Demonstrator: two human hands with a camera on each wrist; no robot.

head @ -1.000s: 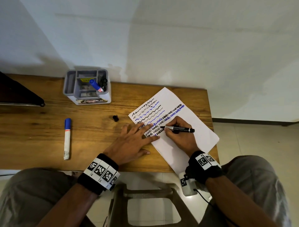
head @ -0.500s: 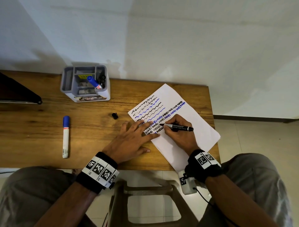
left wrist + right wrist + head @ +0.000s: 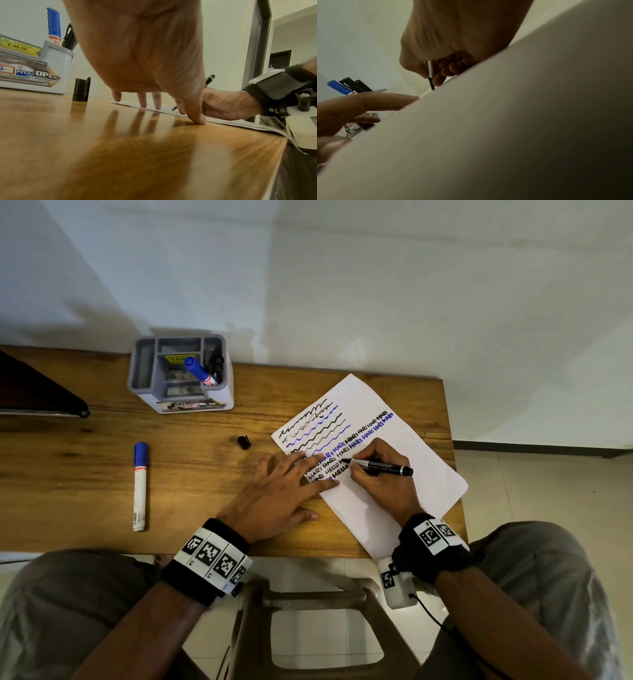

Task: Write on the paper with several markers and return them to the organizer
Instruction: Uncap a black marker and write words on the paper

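Note:
A white paper [image 3: 404,474] with black and blue wavy lines and words lies tilted at the table's right end. My right hand [image 3: 380,474] grips a black marker [image 3: 383,469], its tip [image 3: 433,88] touching the paper among the written words. My left hand [image 3: 284,491] lies flat with spread straight fingers [image 3: 142,101] pressing the paper's left edge. The marker's black cap [image 3: 244,441] stands on the table left of the paper. A grey organizer [image 3: 181,374] at the back holds a blue marker [image 3: 198,370] and black markers [image 3: 216,364].
A blue-capped white marker [image 3: 139,487] lies loose on the wooden table [image 3: 85,460] at the left. A dark object [image 3: 34,392] sits at the far left edge. A white wall rises behind the table. A plastic stool [image 3: 318,604] stands below, between my knees.
The marker tip has crept slightly along the written line while the right hand writes. The left hand keeps pressing the paper. The head view shifted a little.

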